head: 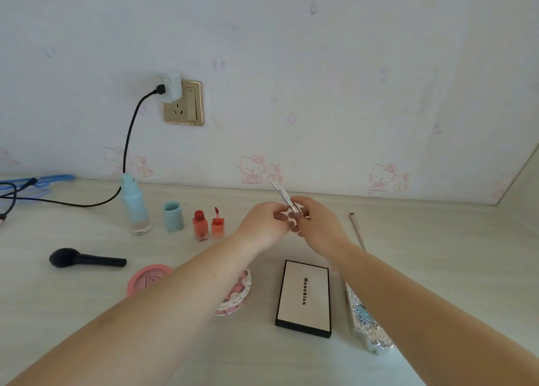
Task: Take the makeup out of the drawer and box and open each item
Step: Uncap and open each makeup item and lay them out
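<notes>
A thin silvery tube is held above the counter, tilted up and away toward the wall. Both hands meet at its lower end: the right hand has its grip pinching the tube, and the left hand pinches the same end from the other side, fingertips touching those of the right.

Below the hands lies a closed palette marked "Mooekiss". Just right of it, a silvery box shows from under the right forearm. Left of the palette, a frilled pink case and a pink compact are partly hidden by the left forearm.

Further left lies a black brush. Behind stand a blue bottle, its cap, a red vial and its applicator lid. A thin stick lies right of the hands.
</notes>
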Demonstrator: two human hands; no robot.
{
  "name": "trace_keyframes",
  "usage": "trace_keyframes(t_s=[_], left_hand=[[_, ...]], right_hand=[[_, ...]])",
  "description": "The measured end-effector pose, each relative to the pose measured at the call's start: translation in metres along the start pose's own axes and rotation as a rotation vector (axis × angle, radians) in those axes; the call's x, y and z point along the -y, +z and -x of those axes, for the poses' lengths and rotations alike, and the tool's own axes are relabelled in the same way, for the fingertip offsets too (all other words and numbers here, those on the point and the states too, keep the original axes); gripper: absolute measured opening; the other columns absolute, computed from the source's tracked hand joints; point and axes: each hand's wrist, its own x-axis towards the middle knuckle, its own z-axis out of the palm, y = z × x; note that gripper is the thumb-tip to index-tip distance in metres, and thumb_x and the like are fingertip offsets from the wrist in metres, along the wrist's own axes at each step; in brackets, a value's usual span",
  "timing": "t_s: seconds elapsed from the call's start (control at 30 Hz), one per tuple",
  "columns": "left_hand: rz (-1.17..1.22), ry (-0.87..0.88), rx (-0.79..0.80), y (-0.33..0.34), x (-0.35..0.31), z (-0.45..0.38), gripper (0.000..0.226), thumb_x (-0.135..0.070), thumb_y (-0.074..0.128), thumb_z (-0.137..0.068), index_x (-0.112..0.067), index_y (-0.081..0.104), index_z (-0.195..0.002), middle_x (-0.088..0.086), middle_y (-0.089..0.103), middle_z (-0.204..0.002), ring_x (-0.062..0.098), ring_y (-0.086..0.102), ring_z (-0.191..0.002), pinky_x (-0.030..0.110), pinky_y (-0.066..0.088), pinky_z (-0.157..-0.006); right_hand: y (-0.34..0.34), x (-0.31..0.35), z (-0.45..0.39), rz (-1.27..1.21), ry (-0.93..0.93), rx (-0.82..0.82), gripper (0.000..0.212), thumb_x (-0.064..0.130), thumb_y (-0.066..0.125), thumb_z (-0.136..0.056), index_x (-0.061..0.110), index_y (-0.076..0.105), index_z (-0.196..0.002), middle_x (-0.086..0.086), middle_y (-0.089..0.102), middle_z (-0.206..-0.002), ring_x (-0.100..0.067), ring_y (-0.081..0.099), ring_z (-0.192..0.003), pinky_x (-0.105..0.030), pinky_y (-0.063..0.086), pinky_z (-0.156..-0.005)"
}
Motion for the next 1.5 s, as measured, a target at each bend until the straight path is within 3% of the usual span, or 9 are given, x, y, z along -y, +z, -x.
trace_keyframes(t_s=[0.17, 0.37, 0.57, 0.67, 0.77, 0.93, 1.17, 1.37, 1.5], left_hand=[[-0.068, 0.151, -0.267, -0.033, 0.001, 0.031, 0.034, -0.024, 0.064, -0.086, -0.024, 0.050, -0.117, -0.013, 0.062, -0.097, 0.007, 0.060, -0.096, 0.030, 0.050, -0.082], [-0.222, 0.299, -0.275, -0.066, -0.001, 0.080, 0.040, -0.036, 0.067, -0.083, -0.032, 0.057, -0.121, -0.009, 0.053, -0.115, 0.005, 0.053, -0.106, 0.030, 0.047, -0.090], [-0.253, 0.508, -0.197, -0.088, -0.005, 0.138, 0.015, -0.028, 0.068, -0.083, -0.029, 0.069, -0.099, -0.021, 0.062, -0.088, -0.001, 0.057, -0.089, 0.022, 0.046, -0.079], [-0.246, 0.541, -0.286, -0.100, 0.004, 0.153, 0.015, -0.025, 0.069, -0.083, -0.029, 0.069, -0.098, -0.016, 0.062, -0.090, 0.001, 0.059, -0.087, 0.021, 0.048, -0.077], [-0.233, 0.580, -0.341, -0.114, 0.013, 0.167, 0.015, -0.023, 0.072, -0.081, -0.025, 0.070, -0.096, -0.010, 0.064, -0.092, 0.003, 0.059, -0.087, 0.016, 0.047, -0.075], [-0.238, 0.615, -0.360, -0.135, 0.027, 0.189, 0.015, -0.021, 0.072, -0.080, -0.018, 0.071, -0.095, -0.016, 0.061, -0.088, -0.002, 0.058, -0.086, 0.008, 0.043, -0.076], [-0.237, 0.595, -0.361, -0.152, 0.045, 0.205, 0.013, -0.020, 0.071, -0.081, -0.019, 0.072, -0.094, -0.015, 0.061, -0.082, 0.003, 0.059, -0.081, 0.014, 0.047, -0.072], [-0.213, 0.575, -0.409, -0.159, 0.052, 0.215, 0.013, -0.015, 0.071, -0.081, -0.016, 0.072, -0.094, -0.018, 0.059, -0.081, -0.005, 0.056, -0.082, 0.004, 0.039, -0.071], [-0.213, 0.593, -0.422, -0.164, 0.057, 0.219, 0.015, -0.023, 0.070, -0.080, -0.016, 0.072, -0.093, -0.020, 0.057, -0.081, -0.010, 0.054, -0.080, 0.004, 0.038, -0.071]], right_hand=[[-0.028, 0.020, 0.033, -0.137, -0.014, -0.024, 0.011, 0.019, 0.058, -0.091, 0.027, 0.063, -0.096, 0.007, 0.071, -0.087, -0.006, 0.057, -0.056, -0.027, 0.054, -0.068], [-0.039, 0.049, 0.085, -0.219, -0.059, 0.127, 0.011, 0.019, 0.058, -0.092, 0.024, 0.066, -0.094, 0.005, 0.075, -0.084, -0.004, 0.052, -0.052, -0.014, 0.043, -0.053], [-0.020, 0.083, 0.118, -0.261, -0.091, 0.219, 0.009, 0.019, 0.060, -0.091, 0.024, 0.068, -0.089, 0.009, 0.064, -0.059, -0.004, 0.053, -0.052, -0.019, 0.046, -0.059], [-0.009, 0.099, 0.128, -0.285, -0.090, 0.267, 0.006, 0.022, 0.060, -0.090, 0.023, 0.066, -0.092, 0.009, 0.072, -0.071, -0.003, 0.053, -0.053, -0.025, 0.048, -0.070], [0.001, 0.117, 0.137, -0.267, -0.033, 0.344, 0.021, 0.038, 0.056, -0.090, 0.019, 0.065, -0.093, 0.001, 0.074, -0.077, -0.007, 0.052, -0.054, -0.029, 0.047, -0.075], [0.021, 0.139, 0.147, -0.158, 0.032, 0.361, 0.051, 0.052, 0.045, -0.090, 0.013, 0.062, -0.062, -0.001, 0.058, -0.045, -0.017, 0.047, -0.050, -0.023, 0.040, -0.055], [0.045, 0.139, 0.148, -0.089, -0.302, 0.316, 0.010, 0.021, 0.059, -0.091, 0.018, 0.060, -0.081, 0.007, 0.068, -0.062, -0.006, 0.057, -0.057, -0.021, 0.044, -0.061], [0.059, 0.146, 0.151, -0.035, -0.405, 0.259, 0.034, 0.017, 0.076, -0.076, 0.031, 0.050, -0.094, 0.001, 0.069, -0.091, -0.016, 0.065, -0.076, -0.024, 0.049, -0.066], [0.063, 0.158, 0.151, 0.009, -0.272, 0.341, 0.023, 0.043, 0.058, -0.087, 0.021, 0.064, -0.083, 0.003, 0.064, -0.052, -0.010, 0.049, -0.044, -0.022, 0.038, -0.048]])
